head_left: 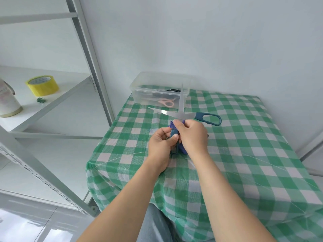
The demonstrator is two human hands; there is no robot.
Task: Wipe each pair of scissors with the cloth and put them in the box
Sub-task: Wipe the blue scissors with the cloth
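Scissors (pixel 181 114) between left hand (pixel 161 145), right hand (pixel 192 136)

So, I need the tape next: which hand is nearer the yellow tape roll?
Left. The left hand grips the scissors, right of the tape roll; the right hand, holding the cloth, is farther right.

**No writing legible anywhere in view**

Nothing here can be read. The yellow tape roll (pixel 42 85), on the shelf at about ten o'clock, carries dark print round the inside of its core, but it is too small and blurred to make out. The white container (pixel 7 100) at nine o'clock, cut by the left edge, shows faint pinkish marks, also unreadable.
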